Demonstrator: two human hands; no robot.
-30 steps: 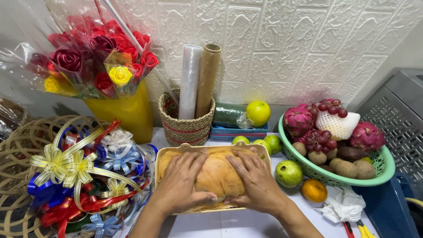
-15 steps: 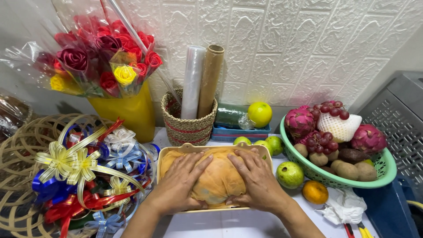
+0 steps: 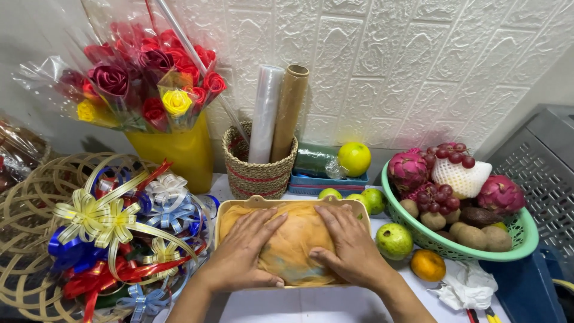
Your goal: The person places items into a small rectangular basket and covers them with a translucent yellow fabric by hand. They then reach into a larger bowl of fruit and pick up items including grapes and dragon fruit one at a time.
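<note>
Head view: left hand (image 3: 248, 254) and right hand (image 3: 350, 248), fingers spread flat, press orange cloth (image 3: 293, 245) into a cream tray (image 3: 239, 206) at the white table's (image 3: 311, 305) near edge, hemmed between ribbon bows (image 3: 119, 233) and green fruit basket (image 3: 460, 248); embossed white wall (image 3: 388, 60) behind.

A matt orange cloth (image 3: 291, 248) is pressed into a smooth cream plastic tray (image 3: 226, 210). Glossy ribbon bows (image 3: 113, 224) are heaped in a woven cane basket (image 3: 24, 206); a smooth green plastic bowl (image 3: 460, 250) is seen.

White embossed wall (image 3: 418, 54); grey perforated cabinet (image 3: 541, 173)
</note>
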